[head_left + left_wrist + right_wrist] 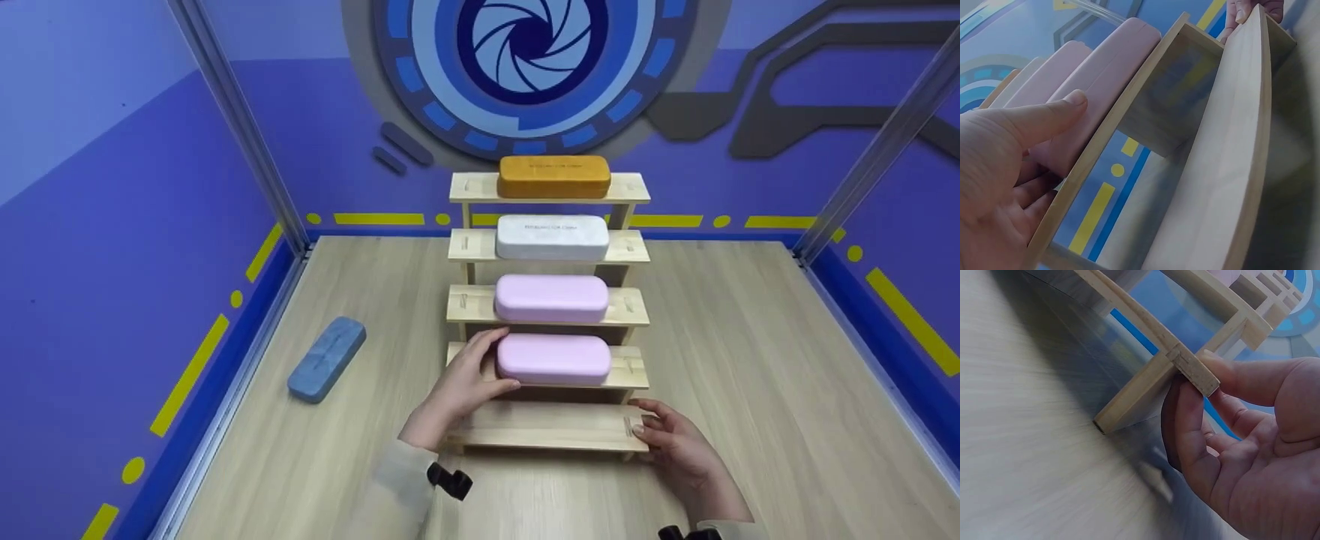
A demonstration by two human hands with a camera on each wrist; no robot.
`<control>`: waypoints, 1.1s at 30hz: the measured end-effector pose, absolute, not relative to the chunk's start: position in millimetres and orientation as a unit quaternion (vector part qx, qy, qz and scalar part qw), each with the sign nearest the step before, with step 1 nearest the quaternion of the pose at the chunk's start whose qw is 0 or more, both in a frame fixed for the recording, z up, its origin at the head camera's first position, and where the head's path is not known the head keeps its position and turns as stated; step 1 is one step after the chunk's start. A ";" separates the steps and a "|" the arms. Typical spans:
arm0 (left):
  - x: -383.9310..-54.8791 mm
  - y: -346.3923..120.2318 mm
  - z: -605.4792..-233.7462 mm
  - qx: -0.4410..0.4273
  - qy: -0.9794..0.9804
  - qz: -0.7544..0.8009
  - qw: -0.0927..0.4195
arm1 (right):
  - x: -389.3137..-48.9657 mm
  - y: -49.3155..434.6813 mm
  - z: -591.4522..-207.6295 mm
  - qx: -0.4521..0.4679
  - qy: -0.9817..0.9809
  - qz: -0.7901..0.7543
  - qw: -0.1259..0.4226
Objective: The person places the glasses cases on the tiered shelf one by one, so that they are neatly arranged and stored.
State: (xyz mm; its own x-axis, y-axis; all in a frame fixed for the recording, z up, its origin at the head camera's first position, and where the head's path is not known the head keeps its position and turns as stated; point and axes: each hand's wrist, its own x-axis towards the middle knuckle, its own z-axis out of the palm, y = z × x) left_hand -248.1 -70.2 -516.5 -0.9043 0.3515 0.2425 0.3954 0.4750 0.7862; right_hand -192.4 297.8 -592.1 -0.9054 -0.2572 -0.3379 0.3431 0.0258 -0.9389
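A wooden stepped rack (pixel 547 426) stands on the table. On its second step from the bottom lies a pink glasses case (pixel 553 357); my left hand (pixel 466 382) grips its left end, thumb in front and fingers behind. In the left wrist view the thumb (pixel 1072 101) presses the case's front. My right hand (pixel 679 442) pinches the right end of the bottom step, and the right wrist view shows the board (pixel 1193 371) between thumb and fingers. Another pink case (pixel 551 295), a white case (pixel 553 238) and a mustard case (pixel 554 178) sit on the steps above.
A blue glasses case (pixel 327 360) lies at a slant on the table (pixel 247 465), left of the rack. Blue-purple printed walls (pixel 315 135) with metal corner posts (pixel 240 127) enclose the table at the back and both sides.
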 end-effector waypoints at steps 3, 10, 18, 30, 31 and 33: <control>-242.1 -77.5 -519.0 -0.211 -0.852 -0.477 0.036 | -192.4 297.3 -592.3 0.034 0.680 -0.701 0.214; -229.8 -99.9 -525.5 -0.193 -0.817 -0.536 0.087 | -192.3 296.4 -592.2 0.038 0.671 -0.709 0.214; -219.0 -131.8 -533.4 -0.126 -0.794 -0.582 0.121 | -192.1 296.0 -592.2 0.036 0.676 -0.706 0.210; -208.2 -173.7 -548.2 -0.043 -0.793 -0.591 0.142 | -191.3 296.4 -594.2 0.021 0.678 -0.704 0.210; -207.6 -176.7 -548.1 -0.037 -0.792 -0.592 0.144 | -191.3 296.6 -594.1 0.020 0.677 -0.705 0.211; -207.3 -182.6 -547.7 -0.025 -0.791 -0.595 0.144 | -191.5 297.0 -593.8 0.018 0.677 -0.704 0.211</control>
State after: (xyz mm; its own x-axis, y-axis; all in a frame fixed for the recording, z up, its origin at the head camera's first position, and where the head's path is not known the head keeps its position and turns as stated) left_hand -207.3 -182.6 -547.7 -0.9573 -0.1315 0.2575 0.2109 0.2918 0.9329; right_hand -191.5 297.0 -593.8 -0.9103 -0.2734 -0.3108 0.3213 0.0068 -0.9470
